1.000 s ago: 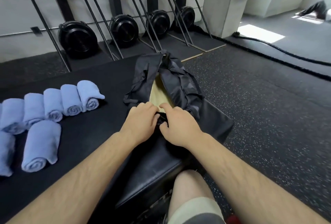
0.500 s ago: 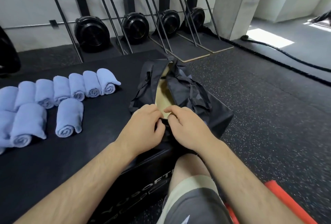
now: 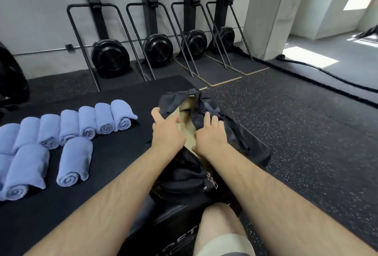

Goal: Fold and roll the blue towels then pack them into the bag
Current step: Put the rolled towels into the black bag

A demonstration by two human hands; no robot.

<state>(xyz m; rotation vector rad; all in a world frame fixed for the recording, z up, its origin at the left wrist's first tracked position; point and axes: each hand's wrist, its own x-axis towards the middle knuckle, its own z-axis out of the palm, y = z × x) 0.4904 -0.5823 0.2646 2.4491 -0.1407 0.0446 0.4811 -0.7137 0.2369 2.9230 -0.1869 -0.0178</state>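
A black bag [image 3: 247,145] with a tan lining [image 3: 185,117] lies on the right end of the black mat [image 3: 118,153], directly in front of me. My left hand [image 3: 166,132] holds the left edge of its opening and my right hand [image 3: 208,134] holds the right edge, so the tan inside shows between them. The metal zipper pulls [image 3: 211,182] hang at the near end of the bag. Several rolled blue towels [image 3: 104,118] lie in a row on the mat to the left. Two more rolls [image 3: 74,161] lie nearer to me.
The bag's near end rests on a black padded box [image 3: 176,217], with my bare knee [image 3: 218,225] just below it. Several black fan machines [image 3: 110,57] stand along the back wall. A thick black rope [image 3: 327,77] crosses the speckled rubber floor at the right.
My hands have moved from the near end of the zipper further up the bag and apart, and the opening is wider. The camera has tilted, showing more of the towels.
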